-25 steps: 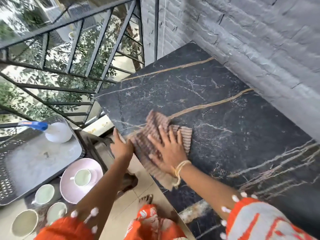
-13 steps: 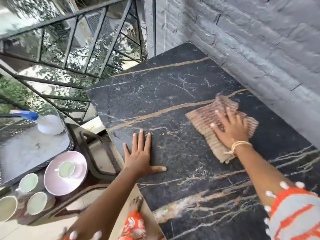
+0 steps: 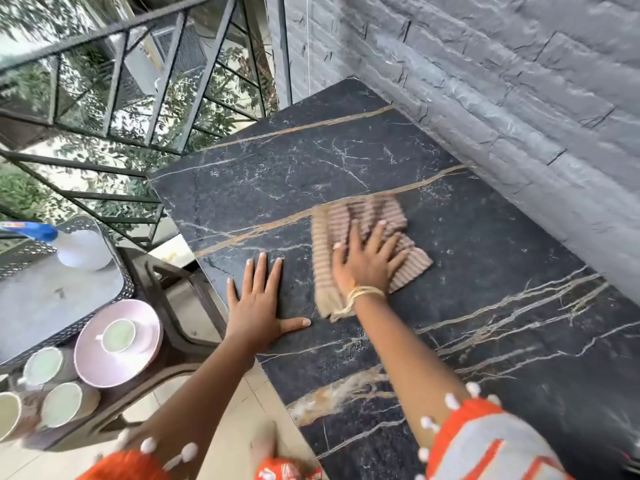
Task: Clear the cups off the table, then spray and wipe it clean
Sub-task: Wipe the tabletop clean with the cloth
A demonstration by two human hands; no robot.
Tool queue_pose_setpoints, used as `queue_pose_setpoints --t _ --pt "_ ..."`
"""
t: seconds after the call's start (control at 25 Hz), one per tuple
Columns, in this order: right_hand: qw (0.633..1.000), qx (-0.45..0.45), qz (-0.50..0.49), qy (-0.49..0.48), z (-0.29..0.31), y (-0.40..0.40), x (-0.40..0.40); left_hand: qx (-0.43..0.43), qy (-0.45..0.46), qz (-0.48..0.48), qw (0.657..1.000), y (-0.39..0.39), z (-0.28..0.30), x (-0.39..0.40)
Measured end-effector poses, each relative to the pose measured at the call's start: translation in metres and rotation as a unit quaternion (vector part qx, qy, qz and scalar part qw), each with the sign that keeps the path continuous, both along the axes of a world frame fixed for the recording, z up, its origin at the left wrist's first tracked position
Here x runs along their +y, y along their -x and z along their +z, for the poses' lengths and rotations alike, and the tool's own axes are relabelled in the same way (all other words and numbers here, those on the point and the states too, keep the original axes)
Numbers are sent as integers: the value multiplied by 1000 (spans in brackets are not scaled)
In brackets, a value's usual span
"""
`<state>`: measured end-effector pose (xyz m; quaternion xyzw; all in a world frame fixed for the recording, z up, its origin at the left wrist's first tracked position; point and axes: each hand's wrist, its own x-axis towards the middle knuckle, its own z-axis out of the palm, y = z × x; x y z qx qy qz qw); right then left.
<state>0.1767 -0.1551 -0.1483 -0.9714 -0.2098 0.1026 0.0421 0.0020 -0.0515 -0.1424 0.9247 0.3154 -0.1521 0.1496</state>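
Right hand (image 3: 367,268) flat, fingers spread, pressing cloth (image 3: 360,233) on black marble table (image 3: 485,323); left hand (image 3: 258,306) flat beside it; grey brick wall (image 3: 502,81) beyond.

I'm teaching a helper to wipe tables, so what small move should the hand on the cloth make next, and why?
Probably slide the cloth toward the wall. The right hand presses it flat mid-table, the left hand braces near the edge, and the marble beyond the cloth, up to the wall, lies uncovered.
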Motion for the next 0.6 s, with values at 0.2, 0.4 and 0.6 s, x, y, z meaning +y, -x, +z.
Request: queue_pose_setpoints --t 0.2,0.4,0.6 --pt "948 10 316 22 4 32 2 -101 4 88 991 46 -2 4" --pt "984 -2 179 20 -1 -37 -4 -112 213 154 958 82 -4 27" --pt "998 14 -63 -12 1 -2 69 -186 373 174 892 83 -17 31"
